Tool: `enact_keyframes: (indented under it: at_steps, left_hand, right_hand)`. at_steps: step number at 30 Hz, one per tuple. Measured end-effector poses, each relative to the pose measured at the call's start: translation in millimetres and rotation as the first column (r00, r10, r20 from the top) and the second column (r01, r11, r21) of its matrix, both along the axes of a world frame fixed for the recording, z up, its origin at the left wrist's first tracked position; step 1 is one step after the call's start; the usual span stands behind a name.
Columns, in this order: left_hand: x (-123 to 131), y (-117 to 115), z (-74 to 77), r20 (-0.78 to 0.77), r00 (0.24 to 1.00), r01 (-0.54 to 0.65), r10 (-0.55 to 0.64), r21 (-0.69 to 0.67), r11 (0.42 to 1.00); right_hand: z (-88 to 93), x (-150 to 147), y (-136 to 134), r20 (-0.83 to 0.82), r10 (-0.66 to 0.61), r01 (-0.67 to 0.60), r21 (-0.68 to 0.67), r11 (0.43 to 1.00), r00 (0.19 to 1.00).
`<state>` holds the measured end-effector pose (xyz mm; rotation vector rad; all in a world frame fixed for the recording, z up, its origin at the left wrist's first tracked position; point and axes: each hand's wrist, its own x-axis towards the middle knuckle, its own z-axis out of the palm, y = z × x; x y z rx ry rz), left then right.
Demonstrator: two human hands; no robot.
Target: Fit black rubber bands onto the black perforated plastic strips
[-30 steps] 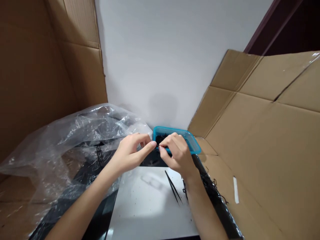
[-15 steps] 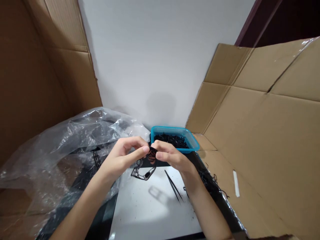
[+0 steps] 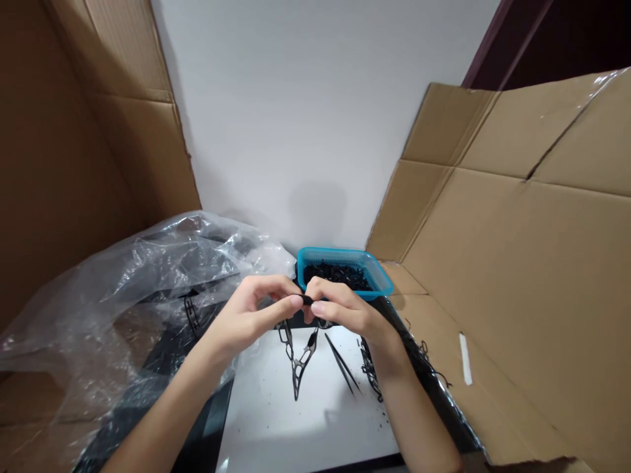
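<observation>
My left hand (image 3: 251, 314) and my right hand (image 3: 342, 307) meet in front of me, fingers pinched together on the top of a thin black openwork plastic piece (image 3: 298, 355). The piece hangs down from the fingertips over a white sheet (image 3: 296, 420), its pointed end lowest. Just behind the hands stands a small blue basket (image 3: 382, 279) filled with black bits. Black tweezers (image 3: 342, 364) lie on the white sheet under my right wrist.
A crumpled clear plastic bag (image 3: 123, 295) with dark parts inside lies at the left. Opened cardboard flaps (image 3: 517, 263) rise at the right, and more cardboard (image 3: 73, 131) stands at the left. Black scraps (image 3: 369, 371) litter the sheet's right edge. A white wall is behind.
The black piece, hidden between the fingers a second ago, has come out and turned; it now hangs straight down from both pinches. The view has tilted slightly down.
</observation>
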<state>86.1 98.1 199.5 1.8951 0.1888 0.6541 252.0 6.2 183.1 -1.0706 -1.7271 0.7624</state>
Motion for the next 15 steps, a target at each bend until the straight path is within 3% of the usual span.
enact_keyframes:
  at_steps: [10,13,15]
  left_hand:
    - [4,-1,-3.9,0.102,0.995,0.008,0.001,-0.086,0.996]
    - [6,-1,-6.9,0.113,0.993,0.05,-0.024,-0.233,0.971]
    - [9,-1,-9.0,0.116,0.992,0.089,-0.046,-0.394,0.915]
  right_hand:
    - [3.8,-14,-6,0.23,-0.222,0.176,0.205,0.963,0.947]
    - [0.9,-16,-3,0.26,-0.269,0.202,0.256,0.945,0.927]
    - [-1.8,-16,0,0.226,-0.25,0.197,0.234,0.952,0.942]
